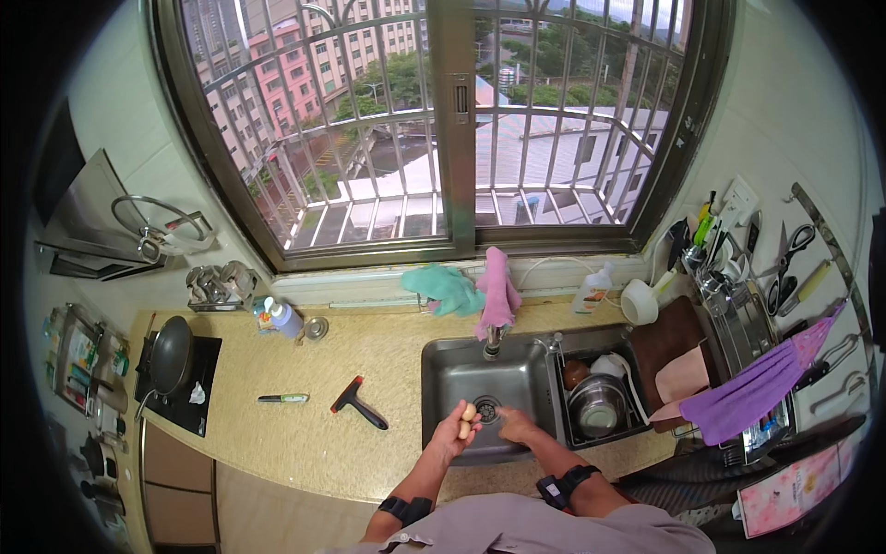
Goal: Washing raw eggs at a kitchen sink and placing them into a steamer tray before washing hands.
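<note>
Over the left part of the stainless steel sink (450, 375), my left hand (451, 431) is turned palm up and cups two tan eggs (468, 413). Its fingers curl around them. My right hand (518, 425) hovers just to the right of the drain strainer (488, 410). One finger reaches out towards the drain while the others look bent, and no object shows in that hand. At the back of the basin stands the faucet (492, 344), with a pink cloth (498, 291) draped on it.
Right of the basin, a dish rack (569, 424) holds a metal pot (601, 408). On the counter (277, 443) lie a squeegee (360, 403) and a knife with a green-marked handle (284, 398). A wok (172, 355) sits on the cooktop at left. A purple towel (754, 388) hangs at right.
</note>
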The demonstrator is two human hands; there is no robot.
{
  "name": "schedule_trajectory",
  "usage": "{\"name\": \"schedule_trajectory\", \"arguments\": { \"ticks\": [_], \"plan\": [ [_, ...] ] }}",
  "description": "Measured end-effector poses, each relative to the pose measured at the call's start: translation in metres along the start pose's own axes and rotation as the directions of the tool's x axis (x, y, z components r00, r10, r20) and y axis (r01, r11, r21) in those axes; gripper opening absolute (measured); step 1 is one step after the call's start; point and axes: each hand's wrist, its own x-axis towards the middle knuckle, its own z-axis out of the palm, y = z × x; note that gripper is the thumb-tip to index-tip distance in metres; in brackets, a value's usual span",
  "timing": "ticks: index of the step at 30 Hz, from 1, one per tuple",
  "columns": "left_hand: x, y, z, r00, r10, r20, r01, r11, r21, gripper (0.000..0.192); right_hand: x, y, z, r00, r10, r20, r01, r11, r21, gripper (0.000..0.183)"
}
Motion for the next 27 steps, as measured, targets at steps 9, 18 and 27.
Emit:
{"name": "schedule_trajectory", "arguments": {
  "ticks": [9,18,27],
  "plan": [
    [0.001,-0.005,-0.004,0.999,0.026,0.044,-0.024,0.999,-0.032,0.045,-0.003,0.001,0.000,0.994,0.045,0.100,-0.054,0.994,0.090,0.041],
    [-0.001,-0.013,0.002,0.999,0.043,0.029,-0.041,0.998,-0.044,0.044,-0.018,-0.014,-0.016,0.996,0.087,-0.033,-0.072,0.941,0.332,0.038],
    [0.000,-0.021,0.008,0.996,0.064,0.058,-0.061,0.997,-0.045,0.043,-0.021,-0.008,-0.028,0.978,-0.087,0.191,0.026,0.953,0.301,0.064]
  ]
}}
